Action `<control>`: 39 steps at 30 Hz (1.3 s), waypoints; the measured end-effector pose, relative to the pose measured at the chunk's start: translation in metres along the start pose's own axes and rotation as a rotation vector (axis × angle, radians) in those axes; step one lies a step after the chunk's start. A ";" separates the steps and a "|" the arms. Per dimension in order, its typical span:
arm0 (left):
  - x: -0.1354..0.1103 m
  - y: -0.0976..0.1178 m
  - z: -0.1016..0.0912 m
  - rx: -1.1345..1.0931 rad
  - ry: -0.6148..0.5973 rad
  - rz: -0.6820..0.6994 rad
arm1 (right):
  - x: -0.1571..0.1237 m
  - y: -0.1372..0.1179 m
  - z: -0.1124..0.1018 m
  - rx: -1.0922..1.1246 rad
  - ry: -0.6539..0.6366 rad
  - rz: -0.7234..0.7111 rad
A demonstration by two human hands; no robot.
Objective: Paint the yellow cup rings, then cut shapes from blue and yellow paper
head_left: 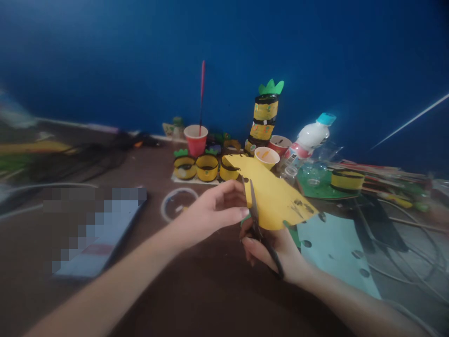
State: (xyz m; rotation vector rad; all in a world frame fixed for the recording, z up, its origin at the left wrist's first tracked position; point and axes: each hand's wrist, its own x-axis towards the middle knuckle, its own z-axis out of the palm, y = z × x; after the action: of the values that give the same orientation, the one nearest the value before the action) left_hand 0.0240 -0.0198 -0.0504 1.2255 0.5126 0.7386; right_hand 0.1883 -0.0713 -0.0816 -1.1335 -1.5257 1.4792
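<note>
A sheet of yellow paper (271, 189) with dark smudges near its right corner is held up over the dark table. My left hand (210, 213) grips its left edge, where a narrow strip is partly cut from the sheet. My right hand (277, 245) is closed round the handles of dark scissors (259, 229), whose blades point away from me and lie along that strip. Part of the right hand's fingers are hidden behind the scissors. Beyond the paper stand several yellow rings with black rims, one of them a ring (206, 168) with green paper at its back.
A red cup (196, 140) holding a thin stick, a pineapple-like tower (264, 117) and a white bottle (314, 135) stand near the blue wall. Pale blue paper (333, 248) lies at right, a roll of clear tape (179, 204) at left. A phone-like pixelated device (101, 238) lies farther left.
</note>
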 end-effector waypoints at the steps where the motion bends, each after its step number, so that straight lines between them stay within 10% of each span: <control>1: 0.000 0.000 0.000 0.008 0.015 0.010 | 0.000 0.000 0.000 0.005 -0.001 0.010; 16: 0.000 -0.007 -0.004 0.050 0.293 -0.011 | -0.004 0.004 0.004 0.034 -0.107 0.042; 25: -0.001 0.011 -0.003 0.295 0.331 0.033 | -0.004 0.001 0.002 0.047 -0.156 0.082; 39: -0.001 0.014 -0.001 0.062 0.343 0.076 | -0.002 -0.002 0.004 0.031 -0.126 0.137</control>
State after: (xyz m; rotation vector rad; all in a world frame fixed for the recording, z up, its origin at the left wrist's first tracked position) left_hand 0.0193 -0.0180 -0.0370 1.1855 0.7778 1.0119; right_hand 0.1850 -0.0751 -0.0799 -1.1653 -1.5297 1.6887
